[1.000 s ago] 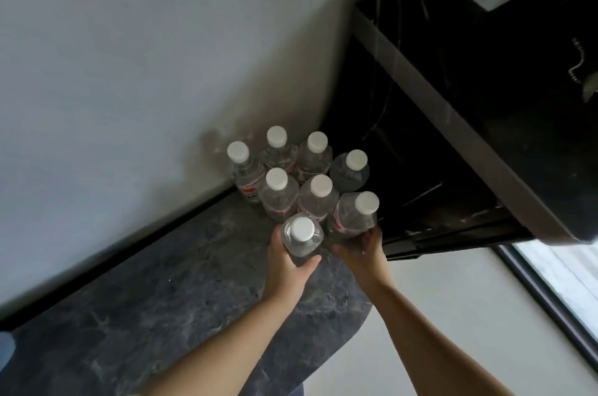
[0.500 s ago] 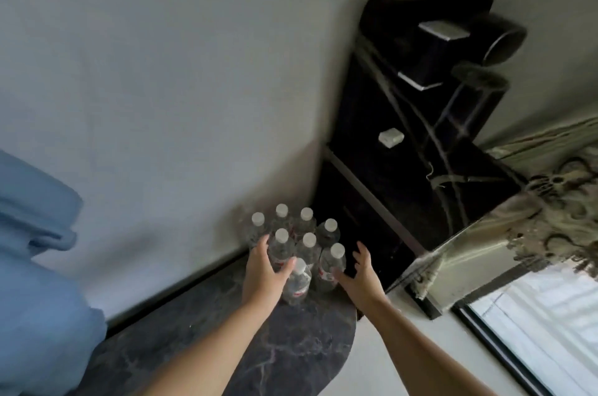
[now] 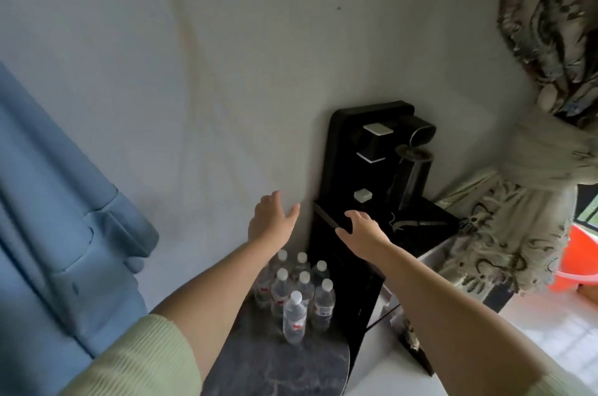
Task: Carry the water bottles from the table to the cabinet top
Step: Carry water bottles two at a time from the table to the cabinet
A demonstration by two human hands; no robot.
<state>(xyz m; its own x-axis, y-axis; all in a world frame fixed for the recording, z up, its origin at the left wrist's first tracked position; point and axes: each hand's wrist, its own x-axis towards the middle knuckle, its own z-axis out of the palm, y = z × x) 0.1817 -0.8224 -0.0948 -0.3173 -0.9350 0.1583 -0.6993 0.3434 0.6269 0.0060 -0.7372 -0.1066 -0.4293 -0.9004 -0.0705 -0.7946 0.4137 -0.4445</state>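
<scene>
Head view: both hands are spread and hold nothing, left hand (image 3: 271,221) and right hand (image 3: 362,229) mid-frame. The upright clear plastic white-capped water bottles (image 3: 296,295) stand below them on the dark marbled bench (image 3: 275,366), nearer the left.

One head cam, wide-angle, looks fwd and down from above at bottles (image 3: 294,292), fairly near.

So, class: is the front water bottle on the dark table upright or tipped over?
Upright. The front water bottle stands on the table with its white cap on top. Neither the left hand nor the right hand touches it.
</scene>
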